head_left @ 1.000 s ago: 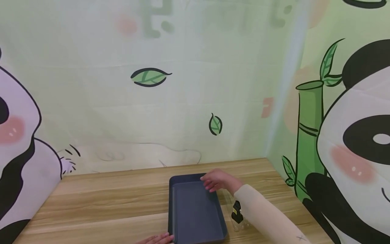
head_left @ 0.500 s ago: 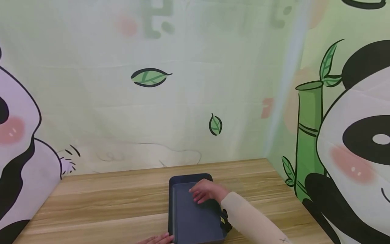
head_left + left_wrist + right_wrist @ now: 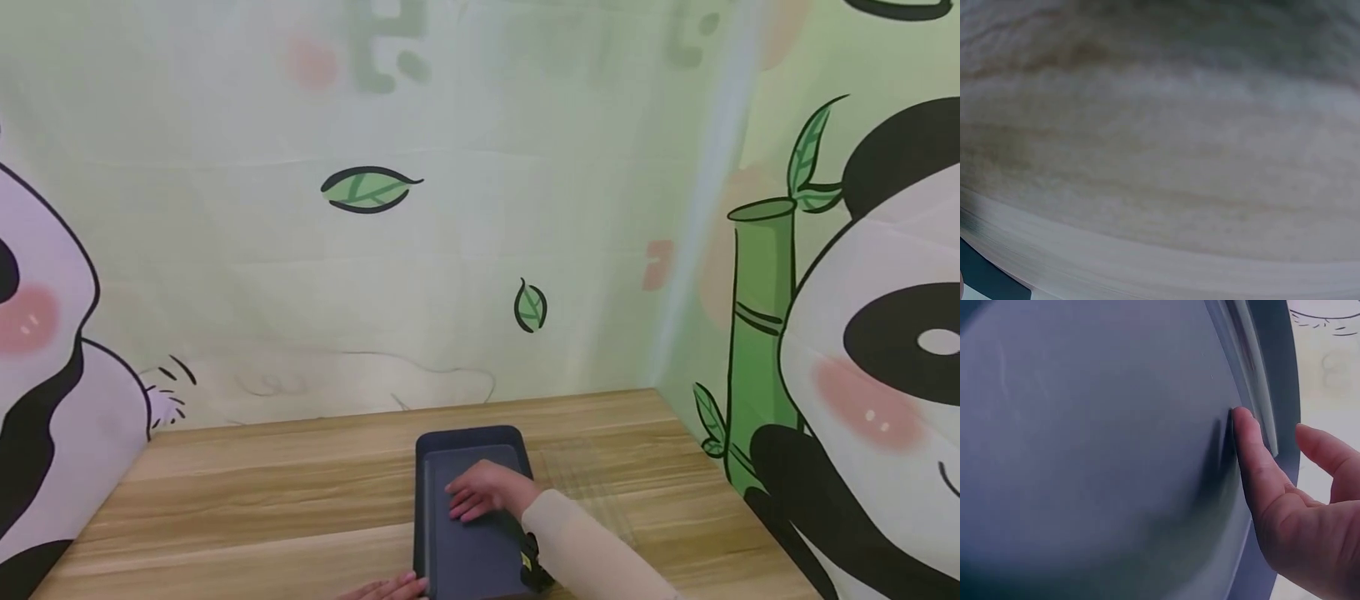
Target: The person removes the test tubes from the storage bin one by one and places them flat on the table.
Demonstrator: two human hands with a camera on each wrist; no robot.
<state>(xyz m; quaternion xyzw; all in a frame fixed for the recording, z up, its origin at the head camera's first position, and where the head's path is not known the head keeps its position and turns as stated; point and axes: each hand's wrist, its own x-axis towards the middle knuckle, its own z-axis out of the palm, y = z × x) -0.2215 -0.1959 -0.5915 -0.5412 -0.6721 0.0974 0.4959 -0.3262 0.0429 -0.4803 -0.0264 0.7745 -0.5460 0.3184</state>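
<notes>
A dark blue rectangular tray (image 3: 461,554) lies lengthwise on the wooden table in the head view, its floor bare. My right hand (image 3: 483,490) is over the tray, fingers loosely bent and nothing in them. Seen from the right wrist, this hand (image 3: 1304,519) has its fingers extended, with fingertips right at the tray's floor (image 3: 1097,444) near the raised side; the thumb is apart. My left hand (image 3: 386,588) rests at the tray's near left edge, fingers straight, and is partly cut off by the frame. The left wrist view shows mostly blurred wood.
A faint clear, see-through sheet or box (image 3: 588,479) lies right of the tray, partly behind the right sleeve (image 3: 592,546). A black wrist camera (image 3: 532,567) hangs at the right wrist. A printed panda backdrop (image 3: 375,292) stands behind the wooden table (image 3: 262,492).
My right hand has moved from the tray's far right rim leftward and nearer, over the tray's floor. The left hand and the tray have stayed in place.
</notes>
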